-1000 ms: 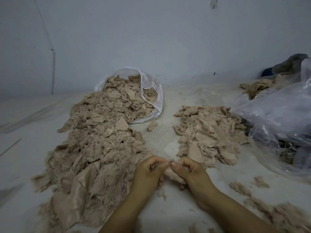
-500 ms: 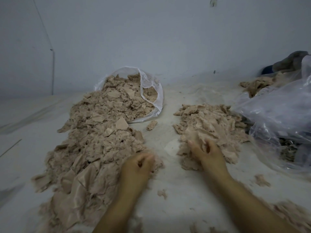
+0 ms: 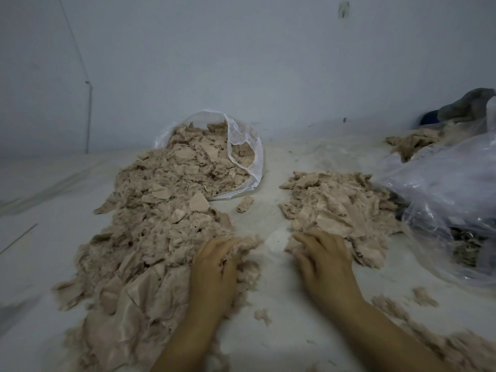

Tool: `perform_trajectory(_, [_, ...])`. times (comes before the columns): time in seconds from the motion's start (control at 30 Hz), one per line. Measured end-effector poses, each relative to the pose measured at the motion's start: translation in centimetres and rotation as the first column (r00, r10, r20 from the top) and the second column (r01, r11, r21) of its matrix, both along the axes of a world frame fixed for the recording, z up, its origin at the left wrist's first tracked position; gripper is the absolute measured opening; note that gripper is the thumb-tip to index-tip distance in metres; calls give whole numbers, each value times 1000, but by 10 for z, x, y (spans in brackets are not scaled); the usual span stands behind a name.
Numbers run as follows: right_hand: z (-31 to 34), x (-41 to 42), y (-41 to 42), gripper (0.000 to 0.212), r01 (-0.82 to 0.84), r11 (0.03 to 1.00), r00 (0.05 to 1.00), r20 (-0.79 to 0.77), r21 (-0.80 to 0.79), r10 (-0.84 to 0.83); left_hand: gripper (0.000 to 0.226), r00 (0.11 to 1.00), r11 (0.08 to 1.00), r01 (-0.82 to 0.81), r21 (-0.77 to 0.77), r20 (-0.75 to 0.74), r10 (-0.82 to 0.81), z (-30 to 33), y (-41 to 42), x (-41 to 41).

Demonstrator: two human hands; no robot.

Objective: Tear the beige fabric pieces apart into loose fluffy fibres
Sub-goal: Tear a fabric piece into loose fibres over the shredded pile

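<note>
My left hand (image 3: 214, 267) rests on the near right edge of the large pile of torn beige fibres and scraps (image 3: 161, 237), its fingers loosely bent into the fluff. My right hand (image 3: 322, 261) lies on the near edge of the smaller pile of beige fabric pieces (image 3: 341, 210). Its fingers curl down over a pale fabric piece (image 3: 292, 247) at the pile's front left corner. What lies under either palm is hidden.
An open clear bag (image 3: 249, 157) of scraps lies behind the left pile. A big crumpled clear plastic bag (image 3: 442, 200) fills the right side. Loose fluff (image 3: 456, 345) trails along the near right. A small tuft (image 3: 263, 316) lies between my arms. A wall stands behind.
A second ago both hands pinched one piece together at the centre. They parted: the left went to the fibre pile, the right reached into the fabric pile and has drawn back to its near edge.
</note>
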State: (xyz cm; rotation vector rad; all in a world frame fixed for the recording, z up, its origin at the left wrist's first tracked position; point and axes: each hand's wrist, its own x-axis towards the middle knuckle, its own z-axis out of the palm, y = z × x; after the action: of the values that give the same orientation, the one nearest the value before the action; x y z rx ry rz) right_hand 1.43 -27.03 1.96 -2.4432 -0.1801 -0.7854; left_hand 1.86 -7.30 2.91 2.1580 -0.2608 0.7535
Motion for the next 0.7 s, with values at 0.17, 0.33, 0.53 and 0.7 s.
perform_trajectory(0.17, [5, -11, 30, 62, -365, 880, 905, -107, 303, 412, 29, 981, 978, 186, 93, 41, -191, 3, -7, -5])
perform_trajectory(0.33, [14, 1, 41, 15, -307, 772, 872, -160, 557, 462, 32, 971, 977, 210, 33, 108, -213, -1, -9, -7])
perform_trajectory(0.53, [12, -8, 37, 20, -105, 445, 791, -196, 889, 579, 25, 984, 989, 148, 29, -103, -144, -6, -4, 0])
perform_trajectory(0.7, [16, -8, 22, 21, -58, 526, 810, -267, 849, 522, 16, 977, 962, 190, 195, -132, -166, -14, -4, 5])
